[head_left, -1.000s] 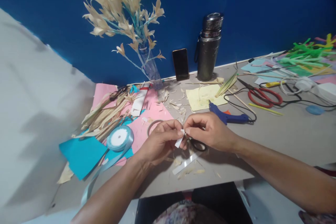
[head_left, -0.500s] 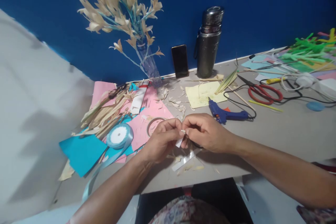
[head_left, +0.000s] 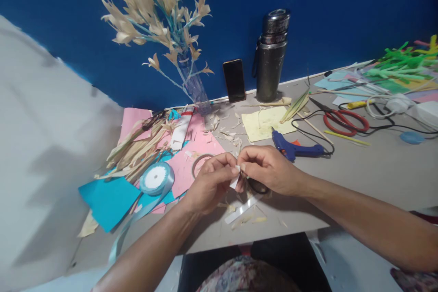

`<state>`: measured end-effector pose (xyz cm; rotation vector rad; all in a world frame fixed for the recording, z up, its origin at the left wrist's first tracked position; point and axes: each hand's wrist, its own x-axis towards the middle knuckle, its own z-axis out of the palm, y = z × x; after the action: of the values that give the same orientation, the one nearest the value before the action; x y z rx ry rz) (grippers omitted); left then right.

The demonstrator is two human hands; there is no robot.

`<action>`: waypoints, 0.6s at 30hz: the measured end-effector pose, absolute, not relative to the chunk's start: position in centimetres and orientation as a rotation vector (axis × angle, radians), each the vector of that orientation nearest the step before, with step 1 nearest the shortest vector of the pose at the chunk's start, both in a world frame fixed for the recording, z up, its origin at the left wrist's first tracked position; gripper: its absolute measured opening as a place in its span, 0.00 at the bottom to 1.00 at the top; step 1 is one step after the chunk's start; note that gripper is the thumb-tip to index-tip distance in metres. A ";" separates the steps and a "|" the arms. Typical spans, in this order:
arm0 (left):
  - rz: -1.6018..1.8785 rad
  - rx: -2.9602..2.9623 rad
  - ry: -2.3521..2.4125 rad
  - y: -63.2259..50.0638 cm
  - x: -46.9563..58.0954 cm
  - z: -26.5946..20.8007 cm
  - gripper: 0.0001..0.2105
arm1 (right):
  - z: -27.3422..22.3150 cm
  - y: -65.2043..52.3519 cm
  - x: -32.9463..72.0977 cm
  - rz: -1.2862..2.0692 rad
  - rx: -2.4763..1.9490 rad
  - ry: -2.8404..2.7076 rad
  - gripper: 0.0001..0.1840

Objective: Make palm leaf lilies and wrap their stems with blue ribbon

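My left hand [head_left: 210,182] and my right hand [head_left: 268,169] meet above the grey table [head_left: 376,169], fingertips pinching a small white strip [head_left: 235,179] between them. Under my right hand lies a black ring-shaped thing [head_left: 258,187], partly hidden. A longer white strip [head_left: 241,210] lies on the table just below my hands, among pale scraps. A tape ring [head_left: 199,163] rests on the pink paper [head_left: 191,150] beside my left hand.
A pale blue ribbon spool [head_left: 155,178] and teal paper [head_left: 107,198] lie to the left. A blue glue gun [head_left: 296,148], red scissors [head_left: 344,121], yellow paper [head_left: 265,123], steel flask [head_left: 272,57], phone [head_left: 234,80] and vase of dried flowers [head_left: 195,84] stand behind.
Both hands stay together on the small white strip with only slight finger shifts; the view has moved a little.
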<state>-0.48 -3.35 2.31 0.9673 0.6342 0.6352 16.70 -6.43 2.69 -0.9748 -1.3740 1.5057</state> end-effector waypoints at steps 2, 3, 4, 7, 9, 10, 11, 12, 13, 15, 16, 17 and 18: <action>0.724 1.035 0.725 -3.6 -0.4 2.3 0.08 | 2.4 -6.2 16.9 1.448 -0.987 -1.384 0.08; 0.782 1.074 0.768 -3.8 -0.4 2.2 0.10 | 2.3 -6.1 16.9 1.407 -1.001 -1.394 0.08; 0.846 1.126 0.810 -3.9 -0.5 2.1 0.12 | 2.3 -6.0 17.0 1.361 -1.017 -1.404 0.08; 1.081 1.441 0.935 -4.0 -0.8 2.0 0.11 | 2.3 -6.0 17.0 1.236 -1.073 -1.434 0.09; 1.193 1.735 1.013 -4.2 -1.0 2.1 0.07 | 2.4 -6.1 16.8 1.158 -1.114 -1.469 0.09; 1.210 1.871 1.034 -4.2 -1.0 2.3 0.06 | 2.5 -6.1 16.8 1.121 -1.130 -1.493 0.08; 1.205 1.986 1.047 -4.4 -1.0 2.4 0.06 | 2.5 -6.2 16.7 1.083 -1.144 -1.519 0.08; 1.189 2.079 1.053 -4.5 -1.0 2.5 0.06 | 2.4 -6.2 16.6 1.049 -1.153 -1.545 0.08; 1.173 2.156 1.058 -4.6 -0.9 2.6 0.06 | 2.4 -6.3 16.6 1.022 -1.158 -1.565 0.08; 1.183 2.271 1.063 -4.8 -0.8 2.5 0.06 | 2.1 -6.3 16.5 0.971 -1.168 -1.598 0.08; 1.196 2.311 1.067 -4.9 -0.8 2.3 0.05 | 2.0 -6.3 16.4 0.941 -1.177 -1.613 0.09; 1.206 2.344 1.072 -4.9 -0.7 2.1 0.06 | 1.8 -6.2 16.4 0.907 -1.185 -1.629 0.09; 1.210 2.369 1.078 -5.0 -0.7 1.9 0.06 | 1.7 -6.3 16.3 0.867 -1.194 -1.646 0.08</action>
<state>-0.70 -4.98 1.93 2.3694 1.0776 1.2096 16.34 -6.25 1.70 -1.1939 -1.6456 0.8669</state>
